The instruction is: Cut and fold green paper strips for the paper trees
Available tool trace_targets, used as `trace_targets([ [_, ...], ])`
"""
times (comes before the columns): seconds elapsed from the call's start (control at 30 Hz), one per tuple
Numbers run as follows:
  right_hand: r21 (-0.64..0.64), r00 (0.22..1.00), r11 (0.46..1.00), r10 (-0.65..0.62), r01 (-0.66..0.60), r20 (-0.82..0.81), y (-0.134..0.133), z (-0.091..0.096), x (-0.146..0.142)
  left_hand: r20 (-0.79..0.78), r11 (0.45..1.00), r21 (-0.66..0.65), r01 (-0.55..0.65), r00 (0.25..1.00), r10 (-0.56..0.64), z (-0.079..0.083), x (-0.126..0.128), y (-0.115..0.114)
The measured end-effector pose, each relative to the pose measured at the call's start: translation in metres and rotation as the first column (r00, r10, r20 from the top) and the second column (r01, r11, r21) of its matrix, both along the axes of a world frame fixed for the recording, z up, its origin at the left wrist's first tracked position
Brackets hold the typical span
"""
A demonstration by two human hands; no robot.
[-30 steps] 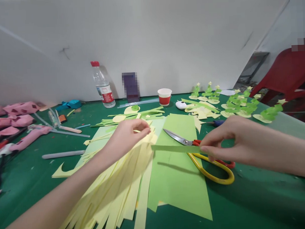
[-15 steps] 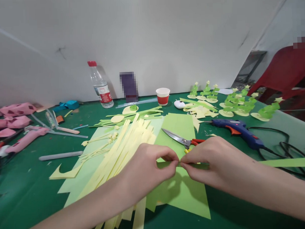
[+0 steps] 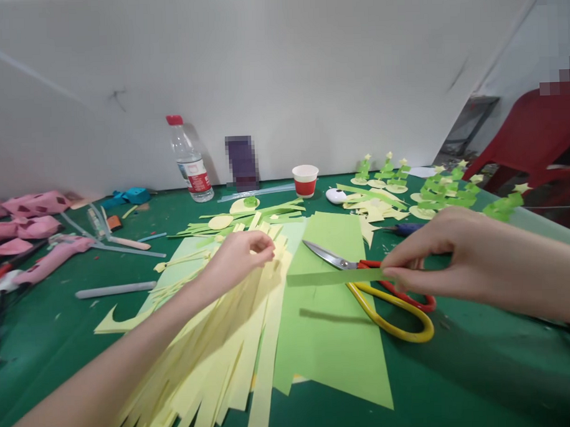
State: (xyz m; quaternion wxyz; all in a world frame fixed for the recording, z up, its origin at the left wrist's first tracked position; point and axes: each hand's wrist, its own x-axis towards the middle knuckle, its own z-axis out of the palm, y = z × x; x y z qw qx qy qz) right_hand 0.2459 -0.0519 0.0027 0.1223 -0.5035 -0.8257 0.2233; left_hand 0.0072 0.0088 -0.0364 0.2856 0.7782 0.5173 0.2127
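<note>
My right hand (image 3: 448, 257) pinches one end of a narrow green paper strip (image 3: 334, 277) and holds it level above a green paper sheet (image 3: 333, 336). The strip points left toward my left hand. Red-and-yellow scissors (image 3: 391, 300) lie on the sheet just under my right fingers. My left hand (image 3: 239, 253) rests on a fan of pale yellow paper strips (image 3: 210, 359), its fingertips pinched together on a strip near the far ends. The hands are apart.
A green mat (image 3: 459, 382) covers the table. At the back stand a water bottle (image 3: 189, 159), a red-and-white paper cup (image 3: 305, 180) and small green paper trees (image 3: 446, 194). Pink paper pieces (image 3: 27, 213), a pink glue gun (image 3: 53, 258) and glue sticks (image 3: 114, 288) lie left.
Half a second ago both hands met on the green strip over the sheet. My left hand has since gone back to the yellow strips, and my right hand has moved right with the green strip.
</note>
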Motion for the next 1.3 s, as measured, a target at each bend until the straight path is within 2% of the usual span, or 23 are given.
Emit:
trace_targets([
  [0.1,-0.104,0.996,0.994,0.050,-0.043,0.069,0.004,-0.001,0.000,0.084,0.998,-0.017,0.056,0.995,-0.055,0.005,0.002,-0.006],
  [0.2,-0.179,0.995,0.982,0.074,-0.060,0.073,0.010,-0.007,-0.006,0.098,0.959,-0.083,0.270,0.960,-0.262,0.011,0.011,-0.022],
  [0.27,-0.162,0.999,0.986,0.043,-0.038,0.026,0.012,-0.011,-0.012,0.038,0.930,-0.125,0.346,0.938,-0.344,0.010,0.017,-0.032],
  [0.4,-0.115,0.991,0.993,-0.018,0.002,-0.135,0.011,-0.017,-0.025,-0.026,0.942,-0.108,0.319,0.946,-0.323,0.005,0.024,-0.043],
  [0.63,-0.235,0.969,0.970,0.008,-0.067,-0.246,0.008,-0.023,-0.033,-0.096,0.944,0.035,0.328,0.941,-0.324,0.003,0.027,-0.050],
  [0.93,-0.395,0.936,0.904,0.019,-0.166,-0.352,0.008,-0.026,-0.034,-0.036,0.909,0.021,0.417,0.909,-0.416,0.005,0.026,-0.055],
  [1.1,-0.512,0.927,0.836,-0.007,-0.200,-0.375,0.010,-0.029,-0.033,0.039,0.899,-0.064,0.432,0.902,-0.431,0.008,0.025,-0.052],
  [1.2,-0.556,0.930,0.806,-0.017,-0.205,-0.368,0.011,-0.027,-0.029,0.108,0.901,-0.179,0.396,0.918,-0.382,0.012,0.023,-0.049],
  [1.3,-0.576,0.935,0.794,-0.029,-0.194,-0.354,0.011,-0.021,-0.022,0.159,0.906,-0.234,0.352,0.934,-0.321,0.019,0.019,-0.043],
])
